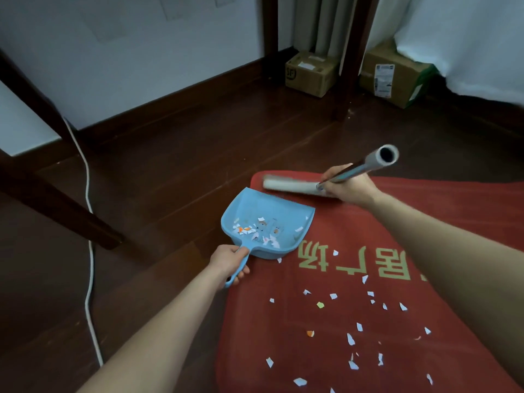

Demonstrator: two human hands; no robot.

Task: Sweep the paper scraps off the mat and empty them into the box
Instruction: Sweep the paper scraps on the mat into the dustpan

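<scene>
Place: a room in a home.
Floor: dark wooden boards [175, 154] under a red doormat [354, 279].
Walls: white, dark skirting [170, 100].
Corner: cardboard parcels [310, 73], curtain [467, 38], furniture legs [347, 66].

The dark brown wooden floor [170, 171] carries a red fabric mat with gold characters [255, 321] at lower right, strewn with small white paper scraps [350, 338]. A white cable [90, 265] trails along the left. By the far wall stand a small brown cardboard box [309, 75] and a larger brown cardboard box [397, 78], with a dark wooden furniture leg [344, 80] between them.
</scene>
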